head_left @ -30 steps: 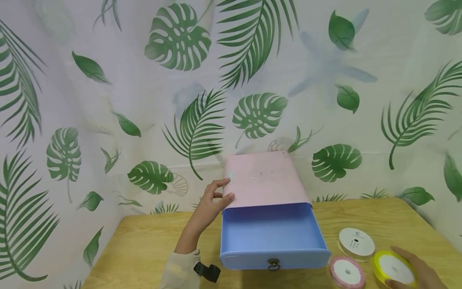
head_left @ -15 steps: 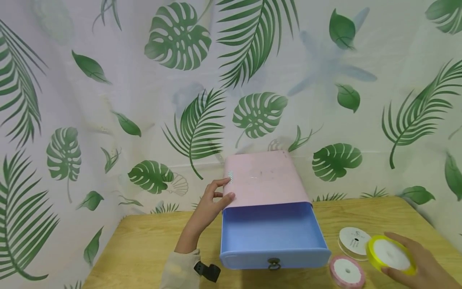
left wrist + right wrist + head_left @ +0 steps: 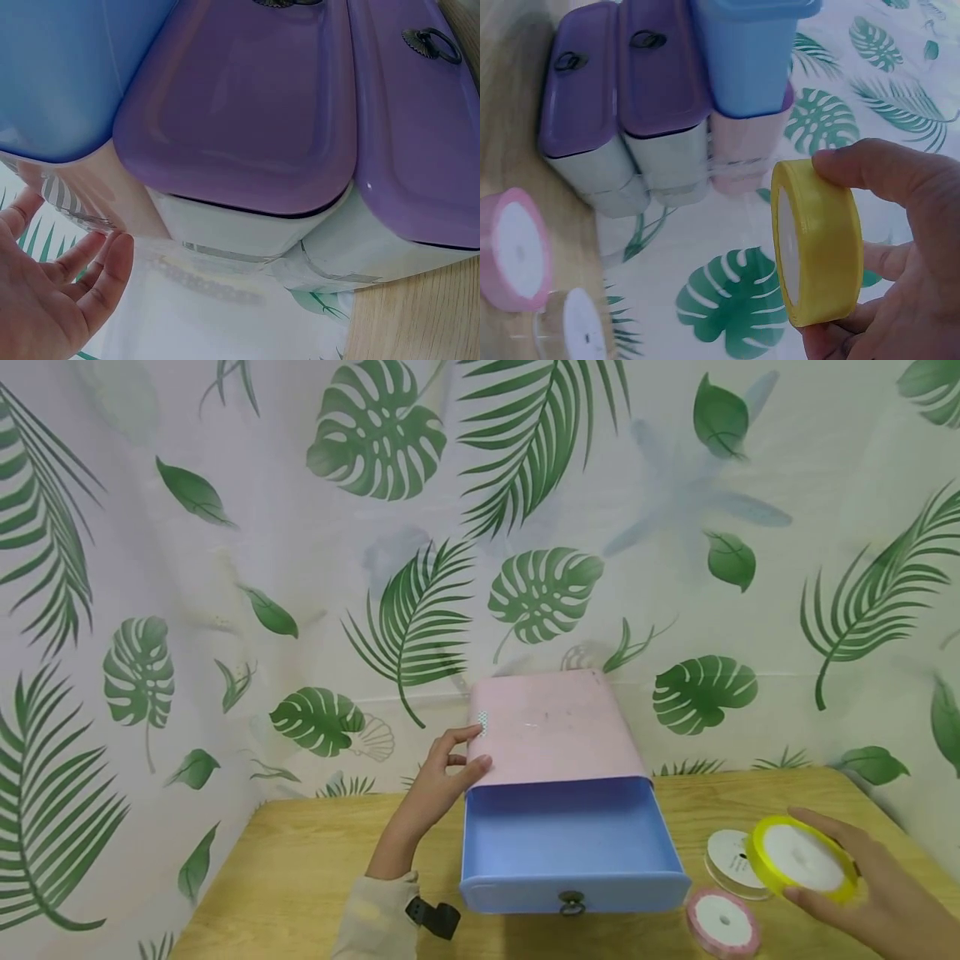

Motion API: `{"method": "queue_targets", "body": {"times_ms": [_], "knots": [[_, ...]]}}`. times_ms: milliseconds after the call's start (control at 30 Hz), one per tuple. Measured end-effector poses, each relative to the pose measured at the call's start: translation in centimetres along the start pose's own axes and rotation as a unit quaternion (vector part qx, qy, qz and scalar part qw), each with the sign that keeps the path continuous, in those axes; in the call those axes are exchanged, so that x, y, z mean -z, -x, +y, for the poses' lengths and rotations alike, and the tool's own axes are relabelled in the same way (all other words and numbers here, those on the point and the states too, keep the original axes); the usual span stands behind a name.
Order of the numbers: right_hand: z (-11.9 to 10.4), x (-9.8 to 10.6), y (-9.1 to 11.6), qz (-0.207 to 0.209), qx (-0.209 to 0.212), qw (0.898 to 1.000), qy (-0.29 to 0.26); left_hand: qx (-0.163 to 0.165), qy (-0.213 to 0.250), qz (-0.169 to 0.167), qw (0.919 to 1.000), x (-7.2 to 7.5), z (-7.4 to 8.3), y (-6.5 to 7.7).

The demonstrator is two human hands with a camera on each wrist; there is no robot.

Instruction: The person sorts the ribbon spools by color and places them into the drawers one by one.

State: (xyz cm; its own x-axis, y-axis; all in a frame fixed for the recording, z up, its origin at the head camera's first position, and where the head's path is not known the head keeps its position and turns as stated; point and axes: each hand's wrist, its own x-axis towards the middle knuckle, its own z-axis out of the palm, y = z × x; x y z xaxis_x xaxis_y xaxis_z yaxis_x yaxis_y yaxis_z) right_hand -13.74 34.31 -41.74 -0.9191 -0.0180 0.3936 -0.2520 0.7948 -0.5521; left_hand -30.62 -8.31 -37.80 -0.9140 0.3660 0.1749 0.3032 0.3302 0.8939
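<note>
A roll of yellow ribbon [image 3: 806, 858] is gripped by its edges in my right hand [image 3: 896, 885], thumb on one side and fingers on the other. It is raised over the table in the head view. My left hand [image 3: 435, 785] touches the left side of the pink drawer unit [image 3: 551, 727], thumb at its top front edge. The fingers are loosely bent against the pink wall in the left wrist view. From this unit a blue drawer [image 3: 570, 835] is pulled out, and its visible inside holds nothing.
Right of the drawer lie a white ribbon spool [image 3: 727, 860] and a pink ribbon roll [image 3: 723, 922] on the wooden table [image 3: 315, 860]. Below the pink unit are two shut purple drawers [image 3: 664, 67] with ring pulls. A leaf-print cloth [image 3: 525, 485] hangs behind.
The right hand has lifted the yellow ribbon roll from beside the other spools and moved it up and slightly left. The left hand stays on the pink unit.
</note>
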Motion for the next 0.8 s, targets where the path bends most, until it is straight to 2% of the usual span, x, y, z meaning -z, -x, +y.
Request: {"method": "queue_targets", "body": {"times_ms": [133,367,667,800], "knots": [[-0.9,0.7,-0.4,0.04,0.027,0.999,-0.018,0.0,0.0,-0.001,1.0,0.0,0.1,-0.1],[-3.3,1.6,-1.2,0.05,0.03,0.998,-0.008,0.002,-0.003,-0.001,1.0,0.0,0.1,0.0],[-6.4,2.0,-2.3,0.073,0.075,0.994,-0.004,0.0,-0.002,0.0,1.0,-0.1,0.0,-0.1],[-7.3,2.1,-2.8,0.067,0.064,0.996,0.012,0.0,-0.004,0.003,1.0,-0.1,-0.1,-0.1]]}}
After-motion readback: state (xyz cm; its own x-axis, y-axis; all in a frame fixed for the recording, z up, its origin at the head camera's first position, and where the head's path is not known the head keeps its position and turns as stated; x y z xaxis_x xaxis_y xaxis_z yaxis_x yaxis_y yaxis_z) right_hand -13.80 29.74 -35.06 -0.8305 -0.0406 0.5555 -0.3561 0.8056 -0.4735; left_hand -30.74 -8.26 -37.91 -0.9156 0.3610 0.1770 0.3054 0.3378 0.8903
